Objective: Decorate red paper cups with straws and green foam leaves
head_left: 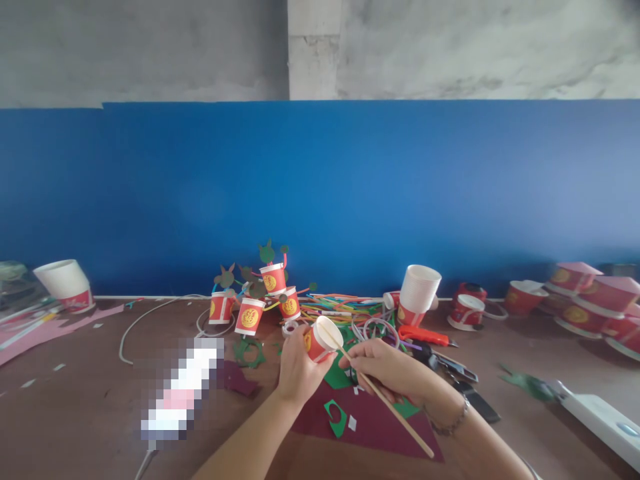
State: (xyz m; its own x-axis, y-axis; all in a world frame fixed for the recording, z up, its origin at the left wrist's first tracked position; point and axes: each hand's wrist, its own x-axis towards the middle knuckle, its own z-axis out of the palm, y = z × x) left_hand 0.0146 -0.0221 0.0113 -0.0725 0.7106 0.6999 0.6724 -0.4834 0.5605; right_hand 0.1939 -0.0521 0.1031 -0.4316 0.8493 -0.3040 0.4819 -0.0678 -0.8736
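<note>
My left hand (296, 367) is wrapped round a red and white paper cup (313, 344), tilted so its mouth faces up and to the right. Between the fingers of my right hand (383, 368) is a thin wooden stick (397, 419). Its far end reaches into the cup's mouth, and the near end slants down to the right. Below both hands lies a dark maroon sheet of paper (320, 415), with green paper scraps (340, 425) on it. Just beyond the cup are a roll of tape (290, 328) and a heap of coloured pipe cleaners (330, 305).
Decorated paper cups (250, 316) stand at the back left of centre. Toward the right are stacked white cups (419, 288), an orange utility knife (425, 335) and a glue gun (595, 413). A blurred-out bright rectangle (183, 393) lies left, near a white cable (131, 330).
</note>
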